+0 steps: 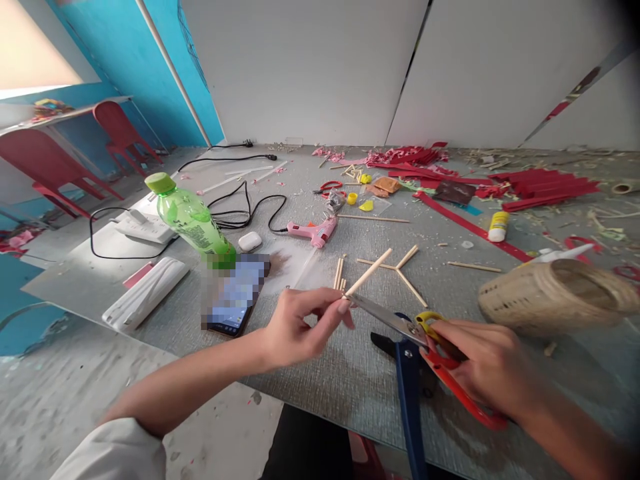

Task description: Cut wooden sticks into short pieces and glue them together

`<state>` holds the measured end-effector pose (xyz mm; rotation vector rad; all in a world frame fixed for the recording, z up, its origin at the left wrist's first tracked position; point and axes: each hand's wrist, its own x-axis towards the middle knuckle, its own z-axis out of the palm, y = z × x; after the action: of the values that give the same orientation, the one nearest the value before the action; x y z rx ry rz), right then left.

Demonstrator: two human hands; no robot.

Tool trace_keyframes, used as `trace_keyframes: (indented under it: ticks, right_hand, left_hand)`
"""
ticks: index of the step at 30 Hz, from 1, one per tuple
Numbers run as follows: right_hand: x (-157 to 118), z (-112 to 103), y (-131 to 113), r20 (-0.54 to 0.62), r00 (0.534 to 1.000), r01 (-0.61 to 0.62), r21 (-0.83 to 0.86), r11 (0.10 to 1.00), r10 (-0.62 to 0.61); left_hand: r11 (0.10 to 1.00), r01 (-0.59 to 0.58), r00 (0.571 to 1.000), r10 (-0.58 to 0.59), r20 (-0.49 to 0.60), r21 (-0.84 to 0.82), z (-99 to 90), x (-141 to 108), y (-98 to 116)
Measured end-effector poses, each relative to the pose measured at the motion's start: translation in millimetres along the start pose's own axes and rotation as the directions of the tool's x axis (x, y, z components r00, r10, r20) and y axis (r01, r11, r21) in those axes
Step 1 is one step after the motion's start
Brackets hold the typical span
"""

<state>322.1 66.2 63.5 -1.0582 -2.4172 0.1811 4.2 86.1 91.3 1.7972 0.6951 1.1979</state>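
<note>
My left hand [311, 321] pinches a pale wooden stick [371, 272] near its lower end, and the stick slants up to the right. In my right hand [493, 357] is a pair of scissors [387, 319] with a yellow and a red handle loop. Their blade tips reach the stick beside my left fingertips; whether they touch it I cannot tell. Below the scissors lies a dark blue cutting tool [407, 387], partly hidden. Just beyond my hands, several sticks joined in a Y shape [399, 268] rest on the table, with short cut sticks [339, 272] to their left.
A pink glue gun [315, 231] with a black cord lies mid-table. To the left are a green bottle [193, 220], a phone [240, 293], a white case [145, 293] and a power strip [145, 228]. A jar [545, 297] lies at right; red paper [540, 188] is behind.
</note>
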Motion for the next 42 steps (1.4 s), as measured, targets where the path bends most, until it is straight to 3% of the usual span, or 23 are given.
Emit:
trace_keyframes:
  ticks: [1, 2, 4, 6, 9, 12, 15, 20, 24, 31, 36, 39, 42]
  right_hand:
    - [0.1, 0.6, -0.2, 0.002, 1.0, -0.009, 0.004, 1.0, 0.009]
    - [0.7, 1.1, -0.5, 0.002, 1.0, -0.012, 0.004, 1.0, 0.012]
    - [2.9, 1.9, -1.3, -0.014, 1.0, -0.004, -0.004, 1.0, 0.004]
    - [5.5, 2.7, -2.0, -0.054, 0.998, 0.016, -0.015, 1.0, -0.016]
    - [7.0, 4.2, -2.4, -0.09, 0.995, 0.042, -0.018, 0.999, -0.043]
    - [5.6, 5.8, -1.9, -0.095, 0.995, 0.01, -0.016, 1.0, -0.012]
    - [5.9, 5.9, -2.9, -0.084, 0.996, -0.008, -0.019, 1.0, 0.006]
    - [11.2, 5.9, -10.0, -0.07, 0.997, -0.026, -0.032, 0.999, 0.024]
    - [8.7, 12.2, -13.0, -0.072, 0.993, -0.096, -0.012, 0.995, 0.095]
    - [5.1, 17.6, -13.4, -0.107, 0.989, -0.11, -0.056, 0.992, 0.104]
    - [9.1, 12.7, -19.4, -0.068, 0.99, -0.123, -0.031, 0.992, 0.12]
    - [11.1, 11.0, -24.4, -0.076, 0.986, -0.151, -0.028, 0.988, 0.148]
    - [13.0, 10.3, -29.3, -0.073, 0.987, -0.148, -0.044, 0.988, 0.145]
  left_hand:
    - [0.97, 0.153, 0.987, -0.139, 0.086, -0.19, -0.3, 1.0, 1.1]
    - [0.883, 0.299, 0.95, -0.24, 0.197, -0.363, -0.8, 2.0, 1.8]
    - [0.633, 0.51, 0.857, -0.314, 0.409, -0.583, -2.8, 3.8, 2.5]
    - [0.439, 0.602, 0.799, -0.313, 0.514, -0.668, -5.2, 4.8, 2.5]
    - [0.34, 0.639, 0.768, -0.332, 0.548, -0.69, -8.3, 5.1, 2.5]
    - [0.419, 0.625, 0.779, -0.383, 0.497, -0.658, -9.5, 5.5, 2.4]
    - [0.572, 0.548, 0.836, -0.396, 0.379, -0.611, -9.0, 6.9, 0.4]
    - [0.817, 0.36, 0.933, -0.318, 0.169, -0.45, -4.8, 7.3, -6.2]
    - [0.93, 0.237, 0.971, -0.233, 0.048, -0.281, -0.1, 4.6, -11.7]
    - [0.98, 0.157, 0.986, -0.163, -0.039, -0.123, 4.0, 2.5, -13.1]
    - [0.986, -0.072, 0.986, 0.094, -0.141, 0.149, 5.4, 2.9, -14.4]
    - [0.894, -0.21, 0.948, 0.285, -0.14, 0.397, 2.9, 3.6, -23.4]
    - [0.714, -0.31, 0.885, 0.457, -0.083, 0.627, -1.6, 4.9, -33.6]
